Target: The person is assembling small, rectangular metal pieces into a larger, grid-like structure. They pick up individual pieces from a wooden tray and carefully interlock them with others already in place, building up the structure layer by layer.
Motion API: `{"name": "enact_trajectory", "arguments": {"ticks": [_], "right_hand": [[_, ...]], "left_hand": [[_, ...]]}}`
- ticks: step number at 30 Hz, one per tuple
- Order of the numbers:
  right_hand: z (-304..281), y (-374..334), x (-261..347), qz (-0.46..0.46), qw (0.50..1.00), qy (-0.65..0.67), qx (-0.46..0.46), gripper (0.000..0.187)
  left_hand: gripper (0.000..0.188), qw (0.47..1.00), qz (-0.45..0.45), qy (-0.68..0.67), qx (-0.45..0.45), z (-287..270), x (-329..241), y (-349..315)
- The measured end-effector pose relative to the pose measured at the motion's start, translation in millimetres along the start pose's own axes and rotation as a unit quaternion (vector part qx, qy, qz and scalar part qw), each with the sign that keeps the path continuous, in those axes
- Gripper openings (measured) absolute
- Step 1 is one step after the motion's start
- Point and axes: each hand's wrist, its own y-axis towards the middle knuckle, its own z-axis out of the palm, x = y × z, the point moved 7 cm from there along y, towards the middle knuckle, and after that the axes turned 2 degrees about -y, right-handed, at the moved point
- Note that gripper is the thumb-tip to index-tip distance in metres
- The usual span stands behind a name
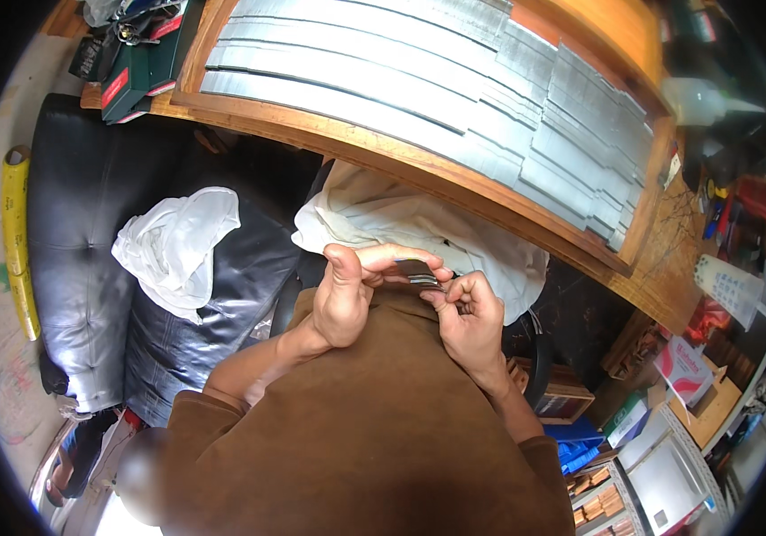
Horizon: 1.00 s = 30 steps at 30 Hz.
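A small stack of thin, shiny metal plates (422,279) is held between my two hands, just in front of my brown shirt. My left hand (345,299) has its thumb raised and its fingers stretched along the left and far side of the stack. With bent fingers, my right hand (472,314) pinches the stack's right end. How many plates are in it is too small to tell. Beyond my hands, a wooden-framed tray (329,128) holds rows of overlapping flat grey metal plates (454,80).
White cloth (419,219) lies over my lap under the tray's edge. A white plastic bag (177,246) rests on a black leather couch (79,223) at left. Dark green and red boxes (128,85) stand by the tray's left corner. Shelves with a pink-and-white box (682,371) fill the right.
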Motion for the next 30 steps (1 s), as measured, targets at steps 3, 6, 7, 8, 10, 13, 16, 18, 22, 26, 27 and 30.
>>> {"name": "enact_trajectory", "arguments": {"ticks": [3,6,7,8,10,13,16,18,22,26,27,30], "right_hand": [[5,-1,-24,0.048,0.996,0.062,0.035,0.024],[12,1,-26,0.099,0.979,0.172,0.045,0.027],[14,2,-27,0.100,0.977,0.183,0.050,0.027],[15,2,-28,0.102,0.974,0.193,0.055,0.027],[16,3,-29,0.098,0.974,0.198,0.059,0.027],[16,4,-31,0.080,0.979,0.182,0.049,0.026],[13,1,-33,0.069,0.985,0.153,0.030,0.026],[11,0,-28,0.078,0.991,0.104,0.025,0.025],[-3,-10,-23,0.015,0.993,0.109,-0.030,0.027],[-50,-27,-4,-0.078,0.982,0.119,-0.126,0.027],[-68,-34,8,-0.111,0.979,0.063,-0.162,0.027],[-116,-48,5,-0.176,0.937,0.092,-0.286,0.025]], "left_hand": [[0.103,1.000,0.003,0.017,-0.017,-1,1,-1],[0.096,0.998,-0.011,0.056,-0.031,-1,4,-4],[0.094,0.998,-0.001,0.066,-0.025,0,2,-4],[0.091,0.997,0.010,0.075,-0.019,2,-1,-3],[0.090,0.993,0.028,0.111,-0.005,4,-5,-3],[0.092,0.984,0.053,0.170,0.015,5,-10,-2],[0.098,0.986,0.062,0.157,0.013,2,-5,-3],[0.104,0.994,0.044,0.099,0.002,-1,1,-2],[0.111,0.995,0.015,0.091,0.027,7,2,7],[0.104,0.992,0.015,0.121,0.035,27,1,20],[0.101,0.990,-0.001,0.135,0.029,26,3,24],[0.077,0.984,-0.025,0.161,0.074,30,7,34]]}}
